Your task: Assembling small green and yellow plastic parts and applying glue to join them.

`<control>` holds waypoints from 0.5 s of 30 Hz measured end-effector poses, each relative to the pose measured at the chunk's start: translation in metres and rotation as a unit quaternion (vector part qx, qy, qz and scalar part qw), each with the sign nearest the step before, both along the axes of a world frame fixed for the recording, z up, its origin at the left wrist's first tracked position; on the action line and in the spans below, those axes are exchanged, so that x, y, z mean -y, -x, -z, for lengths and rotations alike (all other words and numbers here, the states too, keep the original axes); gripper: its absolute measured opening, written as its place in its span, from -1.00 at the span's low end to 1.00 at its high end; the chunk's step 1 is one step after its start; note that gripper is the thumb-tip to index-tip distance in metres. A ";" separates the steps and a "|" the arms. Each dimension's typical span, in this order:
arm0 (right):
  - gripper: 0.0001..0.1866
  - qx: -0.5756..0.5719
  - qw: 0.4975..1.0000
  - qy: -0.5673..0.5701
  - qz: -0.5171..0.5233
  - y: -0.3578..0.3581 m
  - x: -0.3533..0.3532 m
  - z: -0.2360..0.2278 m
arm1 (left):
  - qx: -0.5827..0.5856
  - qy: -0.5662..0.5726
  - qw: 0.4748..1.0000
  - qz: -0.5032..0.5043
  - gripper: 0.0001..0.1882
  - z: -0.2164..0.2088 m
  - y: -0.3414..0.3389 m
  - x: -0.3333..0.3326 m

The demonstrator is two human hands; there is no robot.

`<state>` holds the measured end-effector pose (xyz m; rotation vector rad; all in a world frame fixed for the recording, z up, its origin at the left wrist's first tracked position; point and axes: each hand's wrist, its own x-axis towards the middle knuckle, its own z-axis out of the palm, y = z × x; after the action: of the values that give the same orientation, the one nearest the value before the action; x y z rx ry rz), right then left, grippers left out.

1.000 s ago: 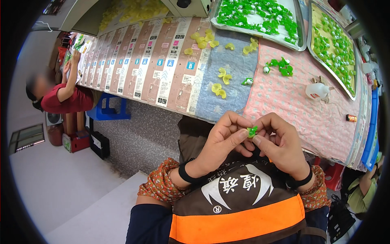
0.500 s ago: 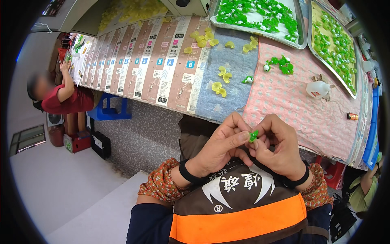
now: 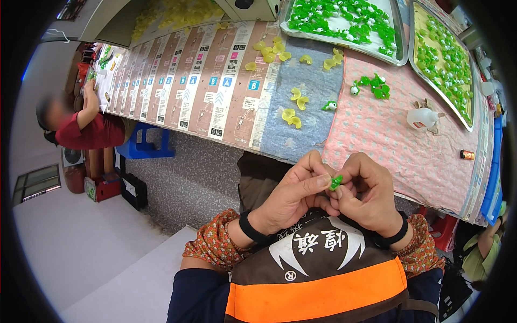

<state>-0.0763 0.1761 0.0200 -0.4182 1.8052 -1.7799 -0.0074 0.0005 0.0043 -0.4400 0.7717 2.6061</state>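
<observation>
Between my two hands, just off the near table edge, is a small green plastic piece (image 3: 336, 182), mostly covered by fingertips. My left hand (image 3: 299, 191) pinches it from the left with thumb and fingers. From the right, my right hand (image 3: 367, 189) grips the same piece, its fingers curled. On the pink cloth beyond lies a small cluster of green pieces (image 3: 375, 86) with white balls. One green piece with a white eye-like ball (image 3: 329, 106) rests by the seam of the blue cloth. Yellow translucent pieces (image 3: 291, 118) are scattered on the blue cloth.
A metal tray (image 3: 344, 42) of green-and-white pieces stands at the back, beside another tray (image 3: 467, 121). A white squeeze bottle (image 3: 421, 118) and a small dark bottle (image 3: 467, 154) lie on the pink cloth (image 3: 388, 145). At far left a person in red (image 3: 91, 126) works at the table.
Both hands stay in nearly the same place on the green piece, which has tilted slightly between the fingertips. The person at far left has shifted an arm.
</observation>
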 end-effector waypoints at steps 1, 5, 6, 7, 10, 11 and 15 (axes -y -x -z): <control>-0.87 -0.005 1.000 0.004 -0.003 0.000 0.000 0.000 | 0.003 -0.002 1.000 -0.001 -0.83 -0.001 0.000 0.000; -0.88 0.022 1.000 0.017 0.000 0.000 0.000 -0.003 | 0.003 -0.011 1.000 0.005 -0.83 0.001 0.000 0.000; -0.88 0.025 0.999 0.022 -0.004 0.000 0.000 -0.003 | 0.003 -0.011 1.000 0.005 -0.83 0.001 0.000 0.001; -0.88 0.027 0.999 0.028 -0.007 0.000 0.000 -0.002 | 0.004 -0.012 1.000 0.007 -0.83 0.001 0.000 0.001; -0.88 0.048 0.997 0.012 -0.058 0.003 -0.006 -0.008 | 0.001 -0.018 1.000 0.010 -0.83 0.003 0.000 0.002; -0.88 0.048 0.997 0.012 -0.058 0.003 -0.005 -0.008 | -0.001 -0.024 1.000 0.011 -0.82 0.004 0.000 0.002; -0.89 0.068 0.996 0.032 -0.053 0.003 -0.004 -0.008 | -0.002 -0.027 1.000 0.009 -0.82 0.004 0.000 0.002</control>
<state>-0.0789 0.1800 0.0283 -0.4008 1.6067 -1.7530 -0.0077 -0.0015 0.0005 -0.4122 0.7019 2.6054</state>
